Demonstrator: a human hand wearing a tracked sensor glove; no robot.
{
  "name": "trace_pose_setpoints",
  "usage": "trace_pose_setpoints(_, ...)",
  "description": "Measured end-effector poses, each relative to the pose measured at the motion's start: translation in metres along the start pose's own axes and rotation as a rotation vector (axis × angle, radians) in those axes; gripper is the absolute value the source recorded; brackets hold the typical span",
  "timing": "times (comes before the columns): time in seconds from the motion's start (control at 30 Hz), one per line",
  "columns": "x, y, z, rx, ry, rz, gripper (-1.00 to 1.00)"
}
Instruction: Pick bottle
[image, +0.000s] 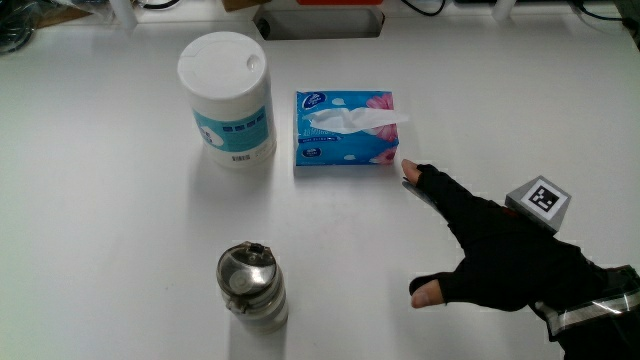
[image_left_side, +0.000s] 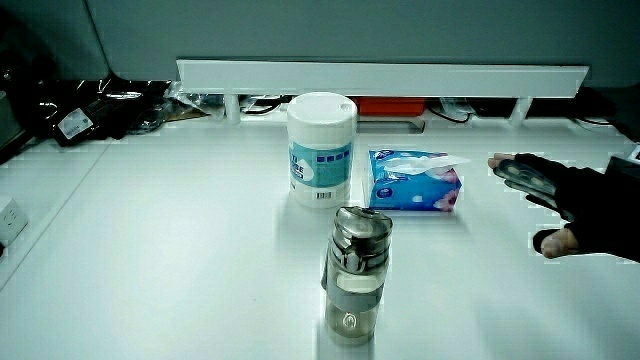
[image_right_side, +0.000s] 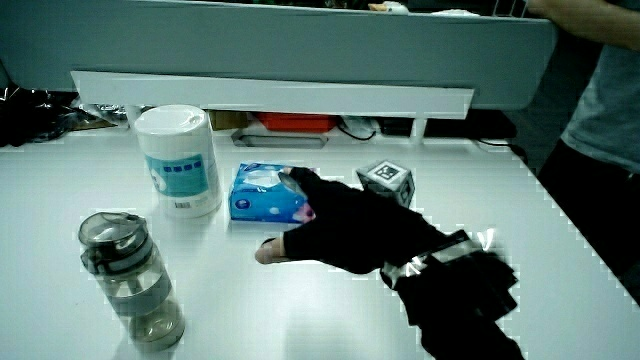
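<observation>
Near the table's edge, an upright clear bottle (image: 253, 285) with grey lid; hand (image: 490, 255) spread, empty.

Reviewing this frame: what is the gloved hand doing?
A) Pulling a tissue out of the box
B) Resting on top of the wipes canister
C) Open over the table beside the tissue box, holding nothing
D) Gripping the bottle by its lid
C. The hand is spread open above the table beside the tissue box, holding nothing; the bottle stands apart from it, untouched, nearer to the person than the wipes canister.
</observation>
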Motion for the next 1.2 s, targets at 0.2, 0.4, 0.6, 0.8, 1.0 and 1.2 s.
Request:
trace_pose_setpoints(0.2,0.006,0.013,-0.012,-0.037,0.006,-0.066,0.00)
trace_pose_setpoints(0.4,0.002,0.029,-0.035,-0.106,0.067,-0.141,0.00)
trace_pose_setpoints(0.6,0.013,0.045,-0.051,-0.140,0.054,-0.098,0.00)
trace_pose_setpoints(0.8,0.024,0.062,-0.071,-0.183,0.075,-0.081,0.00)
trace_pose_setpoints(1.0,0.032,0.077,-0.092,-0.234,0.146,-0.115,0.00)
trace_pose_setpoints(1.2,0.046,0.091,-0.107,-0.243,0.117,-0.075,0.00)
